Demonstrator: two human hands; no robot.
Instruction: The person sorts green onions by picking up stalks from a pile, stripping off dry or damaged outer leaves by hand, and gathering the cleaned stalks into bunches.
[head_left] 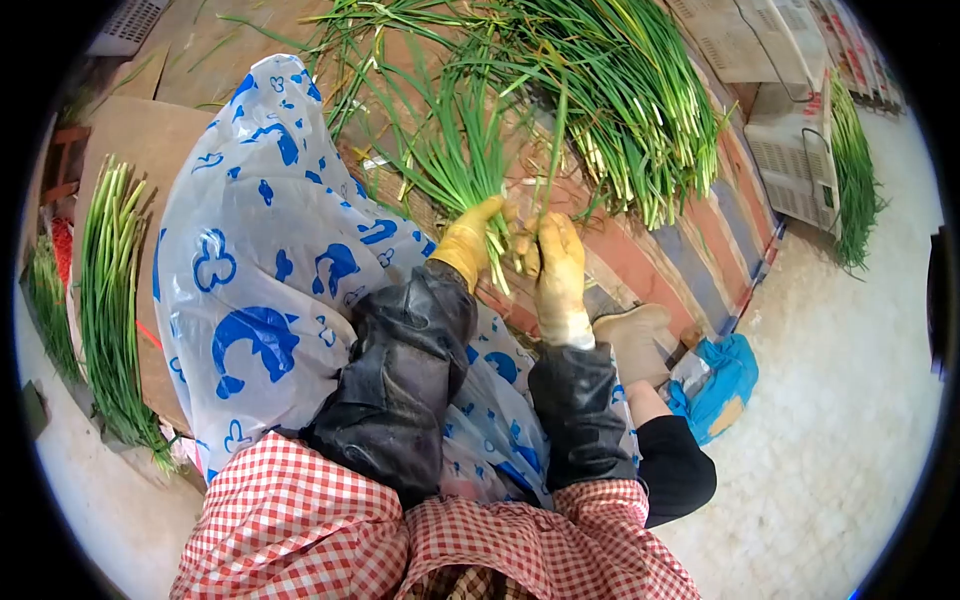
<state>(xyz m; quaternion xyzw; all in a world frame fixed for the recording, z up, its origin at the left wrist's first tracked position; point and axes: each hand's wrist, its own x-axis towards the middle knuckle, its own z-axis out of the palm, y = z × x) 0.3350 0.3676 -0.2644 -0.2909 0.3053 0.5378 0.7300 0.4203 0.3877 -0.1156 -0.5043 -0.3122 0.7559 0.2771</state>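
My left hand (468, 240), in a yellow glove, is closed around a small bunch of chives (462, 160). Their leaves fan out away from me and their pale cut ends poke out below the fingers. Close beside it, my yellow-gloved right hand (560, 265) is pinched shut on a single chive stalk (556, 130) that stands up from the fingers. Between the two hands the view is slightly blurred. A large pile of chives (640, 120) lies just beyond my right hand, pale ends toward me.
Loose chives (370, 30) are strewn over the striped sheet (690, 235). A clear plastic apron with blue prints (265, 340) covers my lap. Bundled chives (110, 290) lie at left. White crates (795, 150) stand at right near more chives (852, 180). A blue plastic bag (725, 380) sits by my leg.
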